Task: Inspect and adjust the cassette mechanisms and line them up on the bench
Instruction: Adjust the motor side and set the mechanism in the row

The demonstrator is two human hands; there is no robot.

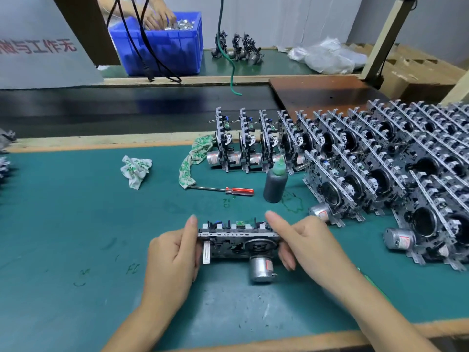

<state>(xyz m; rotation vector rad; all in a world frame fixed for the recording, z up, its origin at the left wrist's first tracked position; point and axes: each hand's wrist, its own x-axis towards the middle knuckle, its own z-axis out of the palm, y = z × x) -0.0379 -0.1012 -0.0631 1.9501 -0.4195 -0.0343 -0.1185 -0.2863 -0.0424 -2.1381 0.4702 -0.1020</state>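
**One cassette mechanism in hand, rows waiting at the right**

On the near middle of the green bench mat [76, 224], I hold a single cassette mechanism [238, 243] between both hands. My left hand [172, 260] grips its left end, thumb raised along the top edge and fingers curled round the underside. My right hand [302, 245] clamps the right end the same way, thumb lying across the upper rail. The unit stands on edge with its long axis running left to right across the bench, its flywheel face turned toward me and its motor [261, 270] hanging off the near lower side. The small green circuit board sits on the far top edge.

I judge this to be the inspection step: the piece is lifted or tipped for a look, not yet placed. The next move, if nothing needs adjusting, calls for carrying it far and right and turning it so its plate stands parallel to the others at the open left end of the line.

Beyond my hands lie a crumpled rag [135, 170], a second rag [195, 161], a red-handled screwdriver [223, 190] and a dark bottle with a green nozzle [275, 181]. The lined-up mechanisms [368, 158] fill the right side in packed rows. Far left, a person's hands reach into a blue bin [162, 47].
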